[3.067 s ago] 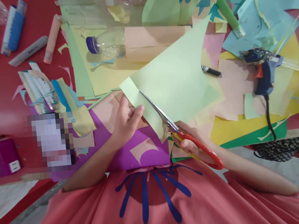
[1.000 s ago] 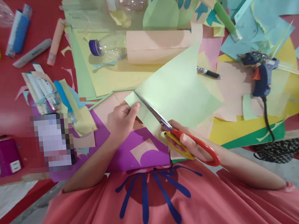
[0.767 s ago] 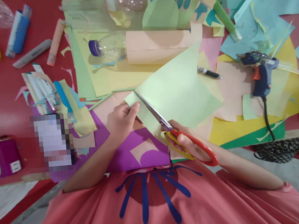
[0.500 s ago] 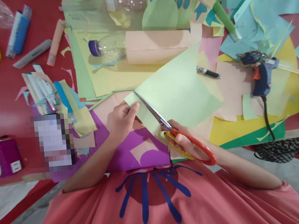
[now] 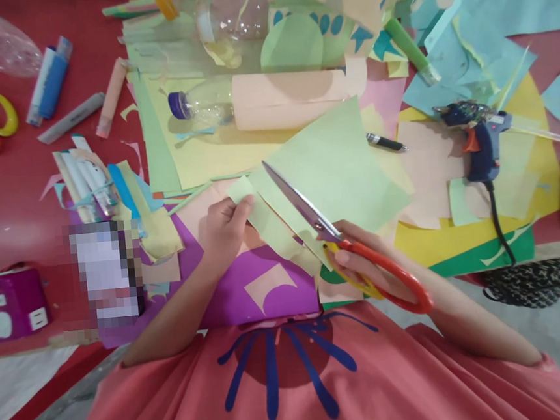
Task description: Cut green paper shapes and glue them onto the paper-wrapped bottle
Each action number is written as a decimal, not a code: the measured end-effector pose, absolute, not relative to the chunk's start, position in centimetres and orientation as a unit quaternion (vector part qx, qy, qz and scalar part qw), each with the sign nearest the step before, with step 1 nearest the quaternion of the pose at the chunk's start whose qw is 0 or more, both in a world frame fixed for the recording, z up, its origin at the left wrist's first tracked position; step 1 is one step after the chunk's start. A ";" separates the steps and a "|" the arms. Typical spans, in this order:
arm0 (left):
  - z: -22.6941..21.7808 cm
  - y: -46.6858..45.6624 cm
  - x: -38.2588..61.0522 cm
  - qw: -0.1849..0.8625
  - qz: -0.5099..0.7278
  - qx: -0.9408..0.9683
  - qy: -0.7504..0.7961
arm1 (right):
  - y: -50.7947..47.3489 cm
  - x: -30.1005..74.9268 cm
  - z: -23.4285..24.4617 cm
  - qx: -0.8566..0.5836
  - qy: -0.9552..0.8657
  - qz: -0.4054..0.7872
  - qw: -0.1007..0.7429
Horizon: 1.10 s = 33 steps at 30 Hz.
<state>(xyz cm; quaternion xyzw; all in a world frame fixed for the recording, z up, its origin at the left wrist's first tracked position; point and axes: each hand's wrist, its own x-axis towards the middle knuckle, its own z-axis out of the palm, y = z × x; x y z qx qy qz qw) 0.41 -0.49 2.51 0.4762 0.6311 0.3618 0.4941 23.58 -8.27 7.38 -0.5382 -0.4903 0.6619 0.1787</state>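
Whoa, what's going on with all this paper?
A person has scissors in the right hand, with the blades over a pale green sheet. The left hand pinches a strip of the same color. A gap shows between strip and sheet, but I can't tell if they're fully apart at the lower end. Beyond the sheet lies a paper-wrapped bottle, and off to the right is a glue gun.
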 end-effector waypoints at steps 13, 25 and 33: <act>3.0 0.0 0.6 0.465 0.384 0.554 0.574 | -3.6 30.0 6.4 -0.730 -0.677 0.092 -0.024; 2.9 2.2 0.9 0.527 0.357 0.538 0.553 | -3.0 25.0 4.8 -0.524 -0.832 0.082 0.163; 3.5 4.2 1.3 0.455 0.375 0.598 0.544 | -2.2 19.1 2.6 -0.343 -0.919 0.095 0.171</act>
